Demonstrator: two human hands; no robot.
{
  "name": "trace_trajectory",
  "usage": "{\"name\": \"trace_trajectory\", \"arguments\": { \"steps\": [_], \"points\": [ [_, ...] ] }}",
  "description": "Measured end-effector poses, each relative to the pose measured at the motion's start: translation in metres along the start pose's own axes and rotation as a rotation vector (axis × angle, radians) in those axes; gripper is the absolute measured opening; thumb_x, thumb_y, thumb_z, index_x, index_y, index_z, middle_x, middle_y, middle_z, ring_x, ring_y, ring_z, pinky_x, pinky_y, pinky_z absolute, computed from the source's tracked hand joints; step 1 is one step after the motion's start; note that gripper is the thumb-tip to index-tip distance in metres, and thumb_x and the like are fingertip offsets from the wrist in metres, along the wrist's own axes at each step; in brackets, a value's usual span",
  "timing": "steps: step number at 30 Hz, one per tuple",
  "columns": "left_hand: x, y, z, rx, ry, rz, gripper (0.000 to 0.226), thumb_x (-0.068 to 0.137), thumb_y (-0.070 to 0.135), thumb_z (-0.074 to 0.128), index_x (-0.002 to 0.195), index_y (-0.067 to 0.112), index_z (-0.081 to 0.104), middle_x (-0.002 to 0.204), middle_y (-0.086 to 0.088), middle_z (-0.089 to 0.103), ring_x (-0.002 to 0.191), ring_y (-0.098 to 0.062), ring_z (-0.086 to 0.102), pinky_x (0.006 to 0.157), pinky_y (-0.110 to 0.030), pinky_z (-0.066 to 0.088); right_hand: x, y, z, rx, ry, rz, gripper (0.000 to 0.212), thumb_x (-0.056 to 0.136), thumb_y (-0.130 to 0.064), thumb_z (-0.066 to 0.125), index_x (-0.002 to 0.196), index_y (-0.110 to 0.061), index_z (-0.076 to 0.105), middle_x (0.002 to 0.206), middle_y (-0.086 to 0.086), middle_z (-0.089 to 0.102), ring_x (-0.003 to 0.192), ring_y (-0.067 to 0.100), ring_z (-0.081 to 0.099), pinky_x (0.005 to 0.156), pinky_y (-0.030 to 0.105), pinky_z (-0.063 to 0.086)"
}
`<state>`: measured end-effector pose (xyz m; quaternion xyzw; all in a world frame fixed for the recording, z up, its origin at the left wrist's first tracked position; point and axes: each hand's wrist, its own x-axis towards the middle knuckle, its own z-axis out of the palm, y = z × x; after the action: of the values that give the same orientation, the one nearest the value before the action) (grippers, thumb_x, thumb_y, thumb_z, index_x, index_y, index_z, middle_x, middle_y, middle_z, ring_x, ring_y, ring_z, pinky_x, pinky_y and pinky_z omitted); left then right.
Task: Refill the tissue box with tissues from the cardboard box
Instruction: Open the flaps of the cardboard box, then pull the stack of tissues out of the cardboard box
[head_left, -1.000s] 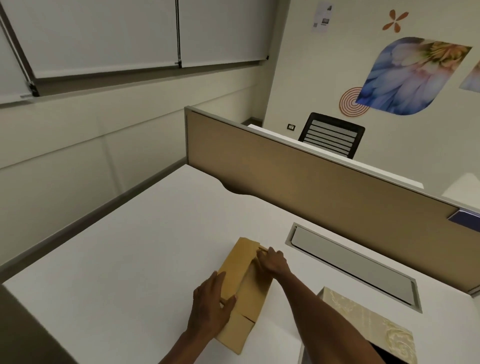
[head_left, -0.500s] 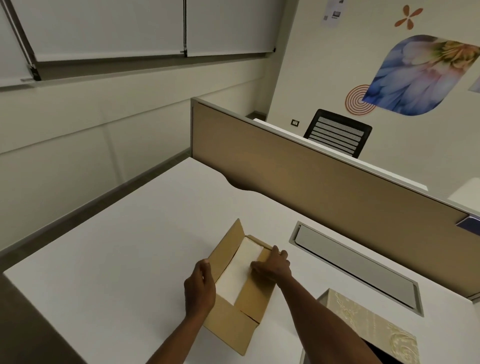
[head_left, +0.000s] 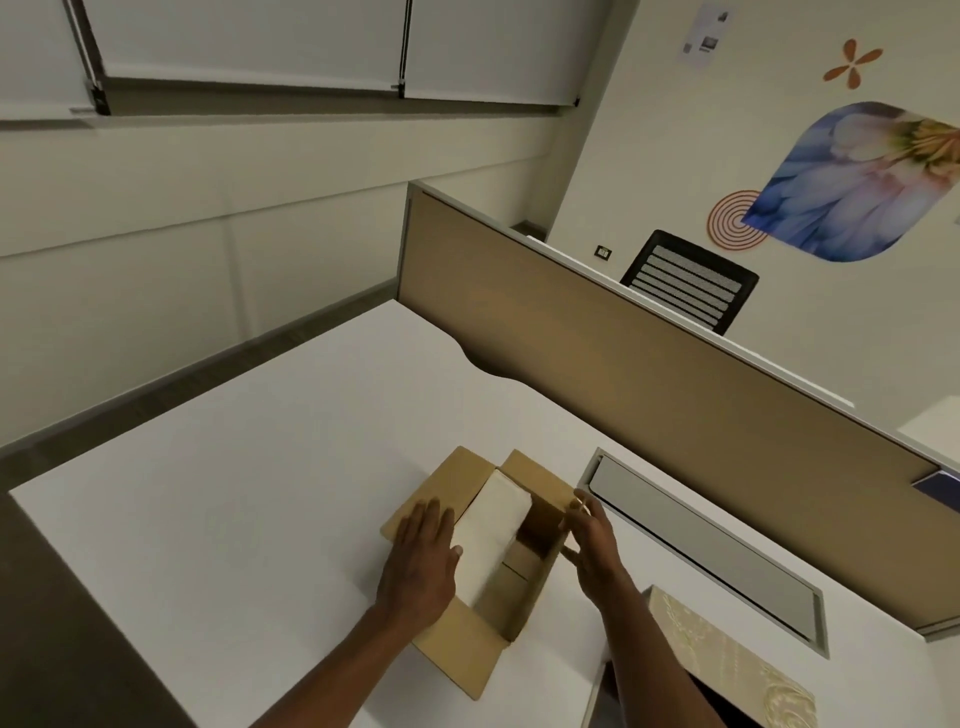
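A brown cardboard box stands open on the white desk, near its front edge. Inside lies a white stack of tissues, filling the left part of the box; the right part is dark and bare. My left hand lies flat on the folded-out left flap, thumb against the tissues' edge. My right hand grips the upright right flap from outside. A cream patterned tissue box sits at the bottom right, its dark opening partly hidden by my right forearm.
A grey cable-tray lid is set into the desk just right of the cardboard box. A tan partition closes the desk's far side, with a black chair behind it. The desk's left edge drops to the floor.
The box went from closed to fully open: my left hand pushed the left flap down flat, my right hand swung the right flap outward, and the tissues came into view.
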<state>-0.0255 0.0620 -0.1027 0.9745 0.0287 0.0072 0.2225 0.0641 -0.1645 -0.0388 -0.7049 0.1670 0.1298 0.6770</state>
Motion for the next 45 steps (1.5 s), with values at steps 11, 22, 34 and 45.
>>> {"name": "trace_trajectory", "arguments": {
  "steps": [11,22,34,45],
  "points": [
    [-0.01,-0.008,0.005,-0.259,-0.062,-0.034,0.054,0.108,0.031,0.028,0.159,0.024,0.012,0.166,-0.004,0.019,0.152,-0.022,0.019,0.121,-0.034,0.029,-0.027,0.063,-0.034,-0.281,0.459,0.087,0.061,0.088,-0.024,0.079,0.135,-0.014,0.043,0.123,0.02,0.061,0.092,0.027,0.06,0.09,0.05,0.056],
    [-0.011,-0.01,0.01,-0.254,0.007,-0.019,0.054,0.106,0.032,0.034,0.158,0.023,0.019,0.163,-0.002,0.027,0.15,-0.021,0.028,0.117,-0.03,0.035,-0.061,0.051,0.046,-1.174,0.205,-0.474,0.026,0.089,-0.008,0.07,0.113,-0.018,0.072,0.113,-0.001,0.07,0.093,0.014,0.066,0.077,0.021,0.052],
    [-0.014,-0.012,0.01,-0.302,0.001,-0.028,0.072,0.094,0.058,0.009,0.157,0.026,0.021,0.162,0.001,0.03,0.148,-0.02,0.032,0.116,-0.034,0.039,-0.02,0.045,0.097,-0.19,0.123,0.361,0.073,0.091,-0.056,0.065,0.142,-0.007,0.046,0.144,0.012,0.054,0.129,0.034,0.053,0.105,0.044,0.045],
    [-0.014,-0.013,0.015,-0.361,-0.019,-0.065,0.07,0.094,0.061,0.016,0.156,0.029,0.021,0.162,0.003,0.03,0.148,-0.018,0.033,0.115,-0.031,0.038,-0.007,0.057,0.098,-0.006,0.184,0.41,0.069,0.077,-0.051,0.084,0.122,-0.007,0.055,0.121,0.012,0.064,0.11,0.033,0.062,0.104,0.05,0.051]
  ]
}}
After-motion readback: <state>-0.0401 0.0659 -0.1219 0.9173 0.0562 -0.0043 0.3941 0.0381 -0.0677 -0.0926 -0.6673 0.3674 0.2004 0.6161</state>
